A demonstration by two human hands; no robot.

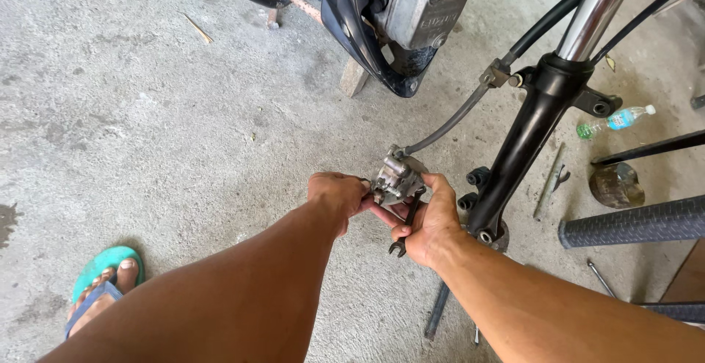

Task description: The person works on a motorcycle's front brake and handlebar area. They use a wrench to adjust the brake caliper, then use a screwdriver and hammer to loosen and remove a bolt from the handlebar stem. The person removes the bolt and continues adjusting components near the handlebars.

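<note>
Head view: a sandalled foot (103, 278) is resting on concrete floor (147, 113) as the left hand (336, 195) is pinching the brake caliper (396, 178), while the right hand (429, 220) is gripping caliper and wrench (407, 225) beside the black fork leg (525, 143); beyond, the motorcycle engine (411, 3) is looming.

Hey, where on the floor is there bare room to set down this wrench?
Bare concrete lies left of the left hand, between the sandalled foot and the engine. Right of the fork leg it is crowded: bottle, round tin, loose tools, grey tubes. The right hand holds the wrench against the brake caliper.
</note>
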